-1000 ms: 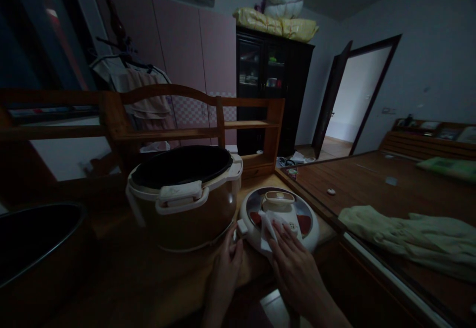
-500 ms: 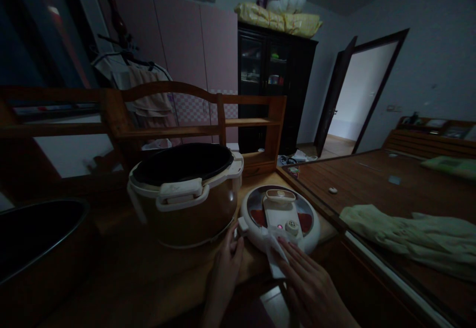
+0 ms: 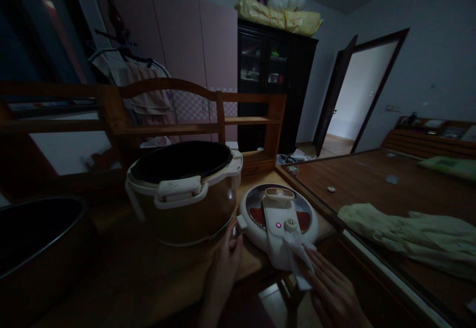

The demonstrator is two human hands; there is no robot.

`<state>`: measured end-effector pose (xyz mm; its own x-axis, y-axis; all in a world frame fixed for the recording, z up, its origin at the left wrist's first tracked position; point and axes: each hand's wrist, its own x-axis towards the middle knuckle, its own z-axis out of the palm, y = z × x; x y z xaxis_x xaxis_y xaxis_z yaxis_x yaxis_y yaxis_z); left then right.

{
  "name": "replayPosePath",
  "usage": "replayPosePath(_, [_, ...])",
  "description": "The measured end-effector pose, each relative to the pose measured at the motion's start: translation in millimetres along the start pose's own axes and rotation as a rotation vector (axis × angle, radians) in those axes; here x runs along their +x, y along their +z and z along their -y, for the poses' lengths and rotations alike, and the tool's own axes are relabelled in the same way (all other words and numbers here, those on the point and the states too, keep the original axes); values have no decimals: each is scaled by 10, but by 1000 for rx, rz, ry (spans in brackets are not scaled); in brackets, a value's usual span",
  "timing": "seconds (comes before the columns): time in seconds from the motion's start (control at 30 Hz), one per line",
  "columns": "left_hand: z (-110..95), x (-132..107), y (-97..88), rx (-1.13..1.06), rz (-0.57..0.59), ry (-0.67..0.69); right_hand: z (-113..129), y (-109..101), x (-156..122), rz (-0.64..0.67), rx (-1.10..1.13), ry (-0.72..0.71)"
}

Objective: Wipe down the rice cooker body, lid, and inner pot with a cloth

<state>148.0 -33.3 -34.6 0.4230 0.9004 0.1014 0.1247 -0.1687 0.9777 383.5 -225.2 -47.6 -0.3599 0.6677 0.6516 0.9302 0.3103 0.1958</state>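
A round cream pressure cooker lid with a handle, a knob and a small pink-red button lies on the wooden table. My left hand has its fingers curled at the white tab on the lid's left side, gripping it. My right hand presses a crumpled white tissue against the lid's front right part, just below the knob; the tissue sits under its fingers. Behind my left hand stands the pressure cooker body, lidless, with a dark interior and white side handles.
A dark inner pot is at the left, partly cut off. A wooden shelf rack runs along the table's back. Right of the table, a low wooden bed surface holds a pale green cloth and a small round white object.
My right hand has slid the tissue to the right across the lid's front, uncovering the area near the button. My left hand stays at the tab.
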Motion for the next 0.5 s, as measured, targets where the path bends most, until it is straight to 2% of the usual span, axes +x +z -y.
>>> replayPosePath(0.5, [3,-14,0,10,-18,-1,84,49,414,21,68,-48])
